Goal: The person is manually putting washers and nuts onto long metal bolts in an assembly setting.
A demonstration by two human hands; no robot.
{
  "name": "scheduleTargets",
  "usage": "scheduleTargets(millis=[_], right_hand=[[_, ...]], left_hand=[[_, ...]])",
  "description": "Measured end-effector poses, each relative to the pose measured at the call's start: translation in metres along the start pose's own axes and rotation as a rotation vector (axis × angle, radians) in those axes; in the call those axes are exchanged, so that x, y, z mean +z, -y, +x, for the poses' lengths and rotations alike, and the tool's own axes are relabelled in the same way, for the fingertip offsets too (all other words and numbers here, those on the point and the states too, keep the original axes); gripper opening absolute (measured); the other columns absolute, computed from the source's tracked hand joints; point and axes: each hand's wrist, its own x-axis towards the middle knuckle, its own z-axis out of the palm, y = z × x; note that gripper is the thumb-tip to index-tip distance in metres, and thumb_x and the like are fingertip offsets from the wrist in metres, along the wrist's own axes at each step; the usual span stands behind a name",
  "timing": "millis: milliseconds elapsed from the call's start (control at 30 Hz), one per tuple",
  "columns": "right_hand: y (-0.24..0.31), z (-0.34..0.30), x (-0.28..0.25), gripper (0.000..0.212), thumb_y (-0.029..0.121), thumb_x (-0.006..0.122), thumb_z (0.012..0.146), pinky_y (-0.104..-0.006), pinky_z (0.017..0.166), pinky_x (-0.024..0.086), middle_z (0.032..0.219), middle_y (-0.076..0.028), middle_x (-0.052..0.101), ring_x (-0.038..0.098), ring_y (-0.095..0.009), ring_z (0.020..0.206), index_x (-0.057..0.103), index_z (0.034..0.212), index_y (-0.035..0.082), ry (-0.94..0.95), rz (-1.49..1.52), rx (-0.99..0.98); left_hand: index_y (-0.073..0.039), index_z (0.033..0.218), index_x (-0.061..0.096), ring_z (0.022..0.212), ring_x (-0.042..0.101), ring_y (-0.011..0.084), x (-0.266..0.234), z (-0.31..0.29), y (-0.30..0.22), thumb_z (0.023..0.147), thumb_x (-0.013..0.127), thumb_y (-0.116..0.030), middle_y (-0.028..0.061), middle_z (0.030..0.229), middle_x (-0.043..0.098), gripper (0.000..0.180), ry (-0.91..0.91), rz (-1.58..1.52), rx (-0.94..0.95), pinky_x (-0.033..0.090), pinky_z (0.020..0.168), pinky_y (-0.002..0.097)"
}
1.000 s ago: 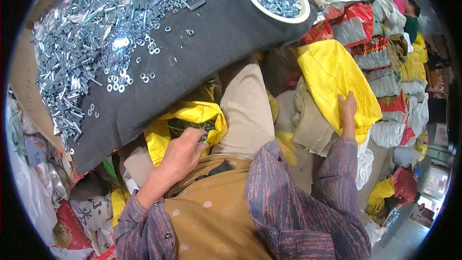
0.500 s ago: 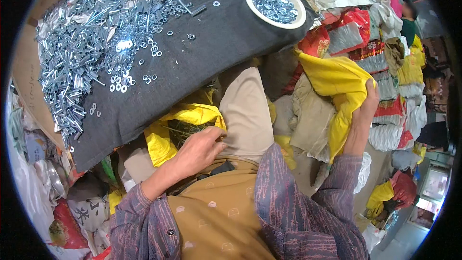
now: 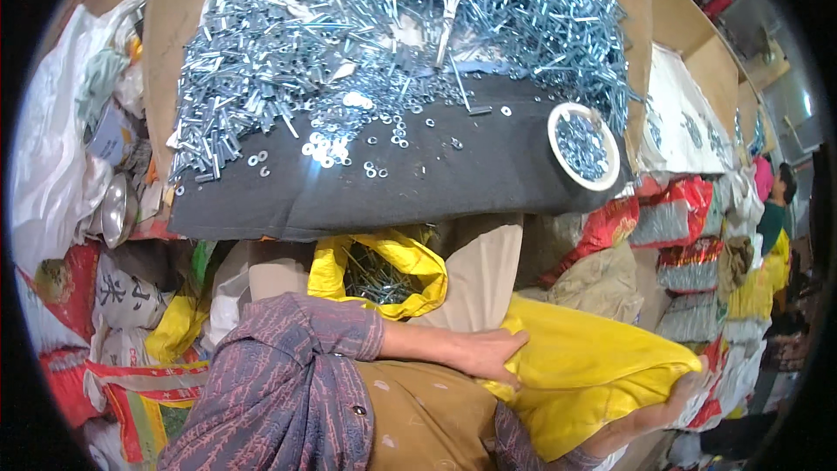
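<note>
A yellow sack [image 3: 584, 366] is stretched out across my right side, in front of my lap. My left hand [image 3: 493, 356] grips its left edge, the fingers closed on the fabric. At the far right corner, my right hand [image 3: 684, 394] is closed on the sack too, its fingers partly hidden. Between my legs a second yellow sack [image 3: 423, 249] stands with its mouth open, and long thin metal pieces [image 3: 375, 275] lie inside. Neither hand touches that one.
A dark cloth [image 3: 288, 201] covers the worktop's near part, with washers [image 3: 327, 150] scattered over it. Behind lies a large heap of metal rods and sleeves [image 3: 253, 70]. A white bowl [image 3: 558, 153] of small metal parts sits at right. Packed sacks [image 3: 689, 266] are stacked beyond.
My left hand has moved from the open sack to the edge of the other yellow sack. My right hand has come lower, spreading that sack out. The view has turned and shifted.
</note>
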Motion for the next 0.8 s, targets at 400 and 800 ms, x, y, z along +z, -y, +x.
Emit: scheduleTargets(millis=[400, 800], right_hand=[[0.093, -0.034, 0.103, 0.044, 0.029, 0.052, 0.096, -0.0386, 0.096, 0.046, 0.117, -0.019, 0.059, 0.058, -0.026, 0.109, 0.052, 0.124, -0.004, 0.095, 0.046, -0.316], [0.128, -0.088, 0.264, 0.037, 0.035, 0.05, 0.097, -0.0353, 0.09, 0.045, 0.106, -0.012, 0.059, 0.056, -0.022, 0.1, 0.056, 0.115, 0.004, 0.631, 0.149, -0.226]], left_hand=[[-0.003, 0.143, 0.028, 0.12, 0.043, 0.0345, -0.016, -0.08, 0.006, 0.065, 0.081, -0.037, 0.0215, 0.129, 0.04, 0.1, -0.176, -0.087, 0.424, 0.036, 0.104, 0.0403], [-0.007, 0.14, 0.037, 0.122, 0.049, 0.0309, -0.092, -0.13, 0.106, 0.091, 0.059, -0.02, 0.0159, 0.133, 0.048, 0.055, -0.597, -1.159, 0.38, 0.045, 0.098, 0.0437]])
